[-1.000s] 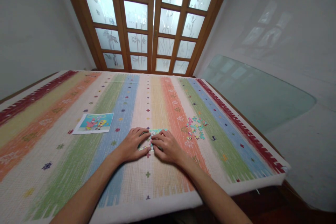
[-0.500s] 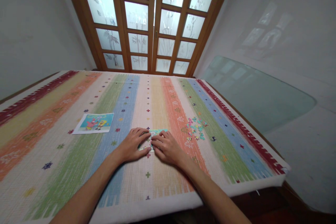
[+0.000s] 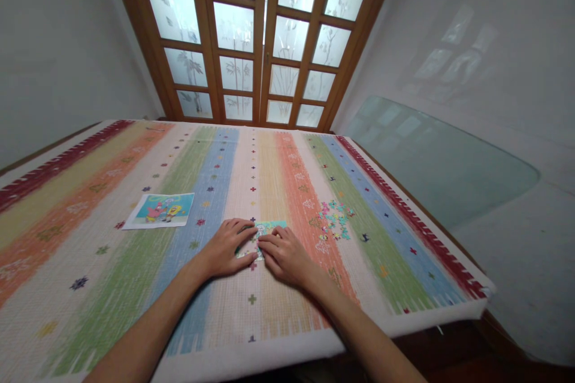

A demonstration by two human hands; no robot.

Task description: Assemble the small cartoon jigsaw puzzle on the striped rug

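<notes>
A small, partly assembled jigsaw puzzle (image 3: 268,227) in pale green and blue lies flat on the striped cloth, half covered by my hands. My left hand (image 3: 228,247) rests at its left side, thumb and fingers apart, with the fingertips touching its edge. Over the right part lies my right hand (image 3: 284,251), fingers bent and close together, the tips down on the puzzle. Whatever is under those fingertips is hidden. Loose jigsaw pieces (image 3: 336,219) are scattered to the right, and a printed cartoon picture (image 3: 162,211) lies to the left.
The striped cloth (image 3: 269,161) covers a broad bed-like surface whose front edge runs beneath my forearms. A pale glass panel (image 3: 440,155) leans by the right wall. Wooden doors with frosted panes (image 3: 236,75) stand at the far end.
Both hands stay at almost the same place on the puzzle. The view has shifted very slightly; the loose pieces and the printed picture lie as before.
</notes>
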